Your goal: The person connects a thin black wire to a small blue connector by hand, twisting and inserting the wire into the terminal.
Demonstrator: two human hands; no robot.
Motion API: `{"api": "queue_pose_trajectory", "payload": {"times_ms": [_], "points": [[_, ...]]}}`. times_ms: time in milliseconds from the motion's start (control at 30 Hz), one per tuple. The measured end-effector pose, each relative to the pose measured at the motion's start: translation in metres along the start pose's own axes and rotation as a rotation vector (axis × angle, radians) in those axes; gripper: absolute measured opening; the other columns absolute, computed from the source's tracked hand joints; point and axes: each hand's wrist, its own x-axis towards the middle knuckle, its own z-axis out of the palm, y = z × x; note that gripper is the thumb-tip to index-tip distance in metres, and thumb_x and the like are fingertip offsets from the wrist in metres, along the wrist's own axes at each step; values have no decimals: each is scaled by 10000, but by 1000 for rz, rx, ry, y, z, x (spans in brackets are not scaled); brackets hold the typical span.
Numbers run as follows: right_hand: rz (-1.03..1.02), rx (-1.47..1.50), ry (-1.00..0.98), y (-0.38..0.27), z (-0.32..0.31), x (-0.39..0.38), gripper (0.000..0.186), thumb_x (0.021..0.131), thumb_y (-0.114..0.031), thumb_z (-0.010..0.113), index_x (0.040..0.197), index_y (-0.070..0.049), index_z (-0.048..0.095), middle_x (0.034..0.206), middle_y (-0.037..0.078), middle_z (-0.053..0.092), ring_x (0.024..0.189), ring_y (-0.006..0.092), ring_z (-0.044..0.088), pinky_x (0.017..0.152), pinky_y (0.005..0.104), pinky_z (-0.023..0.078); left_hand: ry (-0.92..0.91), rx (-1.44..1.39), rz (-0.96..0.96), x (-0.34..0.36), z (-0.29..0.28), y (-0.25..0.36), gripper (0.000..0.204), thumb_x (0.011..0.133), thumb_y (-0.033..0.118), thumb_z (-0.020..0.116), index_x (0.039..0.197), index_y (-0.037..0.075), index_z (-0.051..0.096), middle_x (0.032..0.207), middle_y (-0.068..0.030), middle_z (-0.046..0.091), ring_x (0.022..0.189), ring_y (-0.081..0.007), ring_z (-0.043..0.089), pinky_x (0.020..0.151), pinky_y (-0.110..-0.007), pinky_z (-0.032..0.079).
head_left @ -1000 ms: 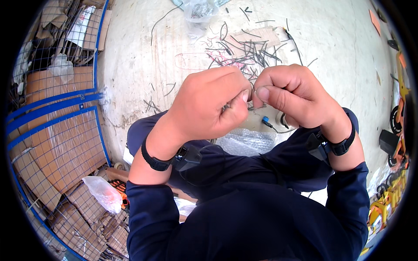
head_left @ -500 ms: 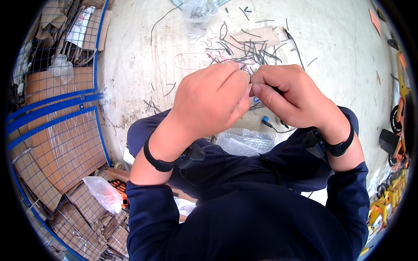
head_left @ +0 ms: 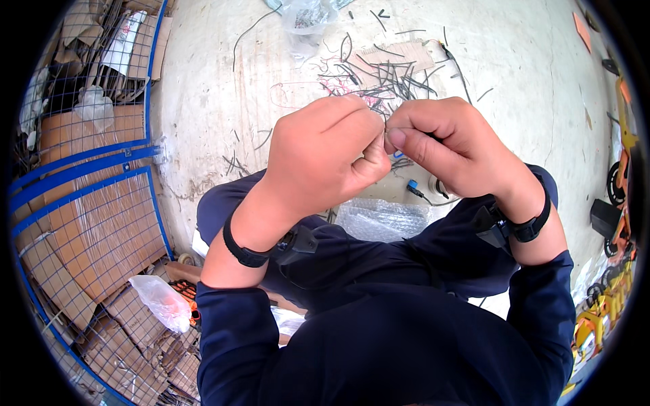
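Observation:
Both hands meet at chest height over my crossed legs. My left hand (head_left: 328,150) is closed with its fingers curled under, and what they hold, if anything, is hidden behind the knuckles. My right hand (head_left: 443,145) pinches with thumb and forefinger right beside it; anything between those tips is too small to name. Beyond the hands, a heap of short black cable pieces (head_left: 399,76) and thin pink-red wires (head_left: 336,84) lies on the floor, partly over a piece of cardboard (head_left: 413,55). Just below the right hand shows a cable with a blue connector (head_left: 413,187).
Clear bubble wrap (head_left: 382,220) lies between my legs. A blue wire-mesh cage (head_left: 88,176) with flattened cardboard stands at the left, a plastic bag (head_left: 161,301) near it. Another clear bag (head_left: 305,24) lies at the far side. Yellow and black equipment (head_left: 596,318) lines the right edge.
My left thumb and fingers have shifted slightly, opening a small gap between thumb and curled forefinger. The right hand keeps its pinch almost in place.

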Motion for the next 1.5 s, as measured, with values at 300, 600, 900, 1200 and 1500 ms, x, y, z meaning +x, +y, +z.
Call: {"api": "queue_pose_trajectory", "payload": {"times_ms": [300, 600, 900, 1200, 1500], "points": [[265, 308, -133, -22, -8, 2, 152, 925, -88, 518, 883, 9, 627, 796, 29, 624, 751, 92, 541, 702, 249, 444, -53, -247, -105, -1, -8, -6, 69, 713, -34, 590, 765, 10, 583, 695, -71, 578, 583, -155, 537, 527, -245, 432], [270, 606, -161, -16, -12, -1, 189, 953, -145, 508, 885, -20, 634, 781, -27, 592, 674, 36, 435, 607, 203, 363, -16, -764, -418, 1, -9, 4, 141, 887, 64, 607, 1005, -13, 613, 978, -113, 608, 678, -112, 539, 585, -227, 431], [59, 48, 11, -13, -13, -2, 131, 936, -107, 549, 904, -8, 628, 746, 26, 604, 647, 99, 520, 596, 237, 419, -106, -308, -158, 5, -17, -6, 53, 867, 81, 646, 899, 40, 636, 725, -48, 582, 561, -137, 516, 523, -247, 411], [-206, -233, 106, 0, -9, 3, 81, 893, -77, 587, 945, -27, 623, 814, 120, 616, 746, 304, 598, 663, 348, 477, -180, -523, -475, -1, -18, -1, 111, 888, 116, 634, 872, 8, 617, 649, 13, 513, 553, -50, 411, 502, -221, 337], [-175, -246, 58, 0, -7, 4, 76, 882, -42, 571, 946, -25, 609, 799, 115, 611, 731, 298, 598, 652, 350, 477, -281, -551, -640, 1, -23, 0, 105, 899, 91, 603, 878, -10, 620, 716, 40, 557, 622, -9, 410, 537, -188, 317]]}}
